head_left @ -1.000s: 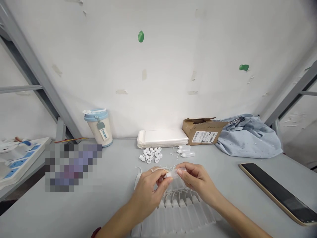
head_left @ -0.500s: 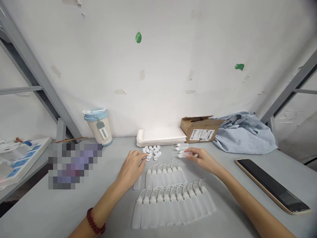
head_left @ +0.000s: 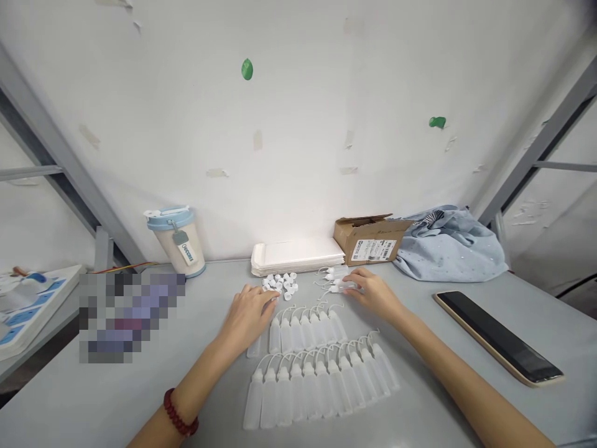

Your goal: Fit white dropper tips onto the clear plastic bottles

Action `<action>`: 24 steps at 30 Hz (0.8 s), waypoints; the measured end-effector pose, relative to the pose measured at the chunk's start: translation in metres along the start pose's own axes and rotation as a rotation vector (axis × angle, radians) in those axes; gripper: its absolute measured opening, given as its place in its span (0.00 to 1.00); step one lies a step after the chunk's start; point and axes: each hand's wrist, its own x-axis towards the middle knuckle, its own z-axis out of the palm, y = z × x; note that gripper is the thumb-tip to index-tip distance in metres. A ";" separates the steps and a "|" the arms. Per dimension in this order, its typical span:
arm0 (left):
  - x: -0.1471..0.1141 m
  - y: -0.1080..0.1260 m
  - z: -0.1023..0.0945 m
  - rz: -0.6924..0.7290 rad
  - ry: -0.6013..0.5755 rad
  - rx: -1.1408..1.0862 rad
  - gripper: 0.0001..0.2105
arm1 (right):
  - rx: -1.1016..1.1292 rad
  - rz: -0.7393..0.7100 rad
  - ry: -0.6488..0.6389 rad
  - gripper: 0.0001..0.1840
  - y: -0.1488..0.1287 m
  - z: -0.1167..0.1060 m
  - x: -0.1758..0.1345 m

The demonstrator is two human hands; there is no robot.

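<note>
My left hand (head_left: 249,312) rests beside a small pile of white caps (head_left: 282,283), its thumb and forefinger nearly together. Whatever lies between those fingertips is too small to make out. Farther right, my right hand (head_left: 368,289) has thumb and fingers around a translucent squeeze bottle (head_left: 339,286), one of several loose bottles with thin nozzle strings. Closer to me lie two rows of clear plastic bottles, a back row (head_left: 305,333) and a longer front row (head_left: 321,386). One more bottle (head_left: 254,347) is partly hidden under my left hand.
A stack of white packets (head_left: 296,255) and an opened cardboard box (head_left: 370,239) stand against the wall. Bluish cloth (head_left: 450,246) lies beside the box. A phone (head_left: 499,336) is at right, a lidded cup (head_left: 180,242) at left. Farther left is a power strip (head_left: 40,311).
The view has shifted slightly, so everything sits a little farther left. My right hand's fingers have shifted around the loose bottles; my left hand stays by the caps.
</note>
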 end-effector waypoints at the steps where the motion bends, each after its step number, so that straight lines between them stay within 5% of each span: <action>1: 0.000 0.001 0.000 -0.001 -0.007 0.002 0.16 | -0.014 0.002 0.002 0.11 -0.001 0.000 0.000; 24: 0.009 0.004 0.002 -0.057 -0.075 0.040 0.14 | -0.094 -0.010 -0.006 0.09 -0.014 0.000 0.001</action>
